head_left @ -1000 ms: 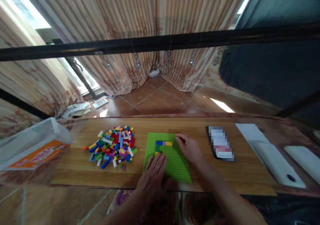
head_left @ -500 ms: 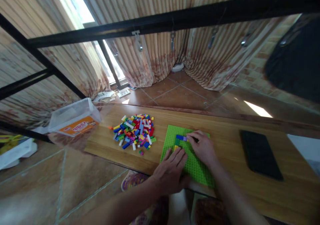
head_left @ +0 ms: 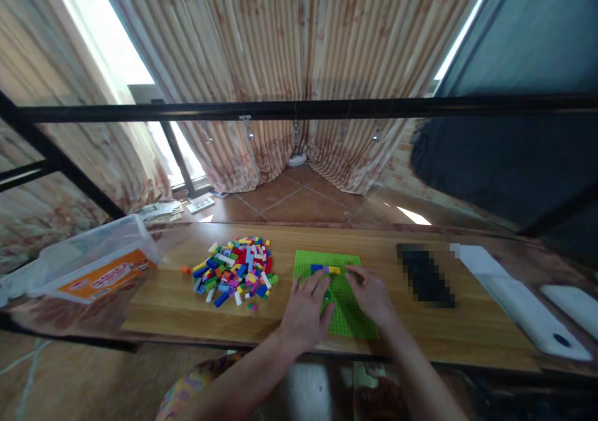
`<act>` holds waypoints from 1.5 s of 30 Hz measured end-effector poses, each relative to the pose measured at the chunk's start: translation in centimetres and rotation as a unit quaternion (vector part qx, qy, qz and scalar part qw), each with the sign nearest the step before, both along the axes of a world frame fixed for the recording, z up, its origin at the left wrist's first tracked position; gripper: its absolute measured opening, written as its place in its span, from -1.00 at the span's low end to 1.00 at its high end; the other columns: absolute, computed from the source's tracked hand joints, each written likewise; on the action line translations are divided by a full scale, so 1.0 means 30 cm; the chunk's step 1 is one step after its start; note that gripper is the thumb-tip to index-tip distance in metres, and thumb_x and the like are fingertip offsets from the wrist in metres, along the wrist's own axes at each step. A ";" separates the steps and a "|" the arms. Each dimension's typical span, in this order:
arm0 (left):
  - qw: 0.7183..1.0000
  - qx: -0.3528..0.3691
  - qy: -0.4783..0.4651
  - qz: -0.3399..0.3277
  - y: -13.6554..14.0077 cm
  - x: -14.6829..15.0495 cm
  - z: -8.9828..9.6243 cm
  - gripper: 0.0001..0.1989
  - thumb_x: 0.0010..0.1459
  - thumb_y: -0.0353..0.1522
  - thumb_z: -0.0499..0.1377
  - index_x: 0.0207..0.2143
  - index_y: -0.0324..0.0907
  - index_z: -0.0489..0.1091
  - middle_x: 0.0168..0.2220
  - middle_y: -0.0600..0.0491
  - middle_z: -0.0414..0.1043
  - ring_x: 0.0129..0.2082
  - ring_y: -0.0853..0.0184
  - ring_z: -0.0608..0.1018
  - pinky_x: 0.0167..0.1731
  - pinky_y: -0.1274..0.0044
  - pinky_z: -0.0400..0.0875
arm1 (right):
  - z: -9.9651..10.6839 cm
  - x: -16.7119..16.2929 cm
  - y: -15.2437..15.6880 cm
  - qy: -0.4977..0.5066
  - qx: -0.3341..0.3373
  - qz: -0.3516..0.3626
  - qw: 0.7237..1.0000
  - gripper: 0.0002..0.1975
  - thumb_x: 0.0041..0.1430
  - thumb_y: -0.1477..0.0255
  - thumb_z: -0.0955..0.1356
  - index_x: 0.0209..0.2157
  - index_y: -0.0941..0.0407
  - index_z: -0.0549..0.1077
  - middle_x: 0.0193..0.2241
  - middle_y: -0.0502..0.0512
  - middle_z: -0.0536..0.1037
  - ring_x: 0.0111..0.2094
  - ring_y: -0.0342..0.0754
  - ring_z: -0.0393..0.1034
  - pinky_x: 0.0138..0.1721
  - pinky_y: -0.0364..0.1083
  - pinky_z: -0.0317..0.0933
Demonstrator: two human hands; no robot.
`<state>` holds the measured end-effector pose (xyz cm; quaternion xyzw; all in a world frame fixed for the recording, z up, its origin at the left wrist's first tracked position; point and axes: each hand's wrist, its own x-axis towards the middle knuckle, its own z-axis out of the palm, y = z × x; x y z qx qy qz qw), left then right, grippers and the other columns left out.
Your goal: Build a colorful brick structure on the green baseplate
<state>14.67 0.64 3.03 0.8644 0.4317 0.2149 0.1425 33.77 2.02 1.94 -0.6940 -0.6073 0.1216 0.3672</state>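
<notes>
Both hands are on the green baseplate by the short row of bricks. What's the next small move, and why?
Probably reach the left hand across to the loose brick pile for another piece. The row of bricks on the green baseplate is short, most studs are bare, and neither hand visibly holds a brick. The right hand rests beside the row and can steady the plate.

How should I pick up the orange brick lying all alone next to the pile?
Pinch the orange brick across its two long sides, coming straight down from above. It lies flat on the wooden table, apart from the brick pile, so fingers have room on both sides.
</notes>
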 end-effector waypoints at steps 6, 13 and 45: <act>0.993 -0.023 -0.080 0.082 0.185 0.025 -0.054 -0.50 0.16 -0.48 0.03 0.18 -0.29 0.24 0.21 -0.20 0.27 0.21 0.13 0.35 0.19 0.25 0.30 | -0.004 -0.044 0.068 -0.046 -0.040 -0.005 0.998 -0.72 0.20 0.41 0.28 -0.11 0.15 0.53 -0.14 0.22 0.57 -0.06 0.07 0.42 0.02 0.06 0.25; 0.994 -0.081 -0.023 0.066 0.221 0.059 -0.006 -0.51 0.12 -0.52 0.03 0.13 -0.28 0.31 0.06 -0.13 0.45 0.08 0.13 0.44 0.14 0.24 0.32 | -0.002 -0.062 0.100 -0.085 -0.049 0.013 0.995 -0.76 0.20 0.46 0.28 -0.17 0.10 0.55 -0.17 0.18 0.55 -0.06 0.08 0.35 0.05 0.07 0.19; 0.984 -0.130 0.017 0.120 0.245 0.016 0.049 -0.73 0.20 -0.47 0.08 -0.13 -0.18 0.52 -0.15 -0.05 0.50 -0.19 0.26 0.57 -0.09 0.44 0.45 | 0.015 -0.086 0.068 -0.021 -0.082 -0.005 0.996 -0.76 0.22 0.42 0.25 -0.22 0.05 0.57 -0.25 0.12 0.63 -0.26 0.01 0.51 -0.21 -0.07 0.30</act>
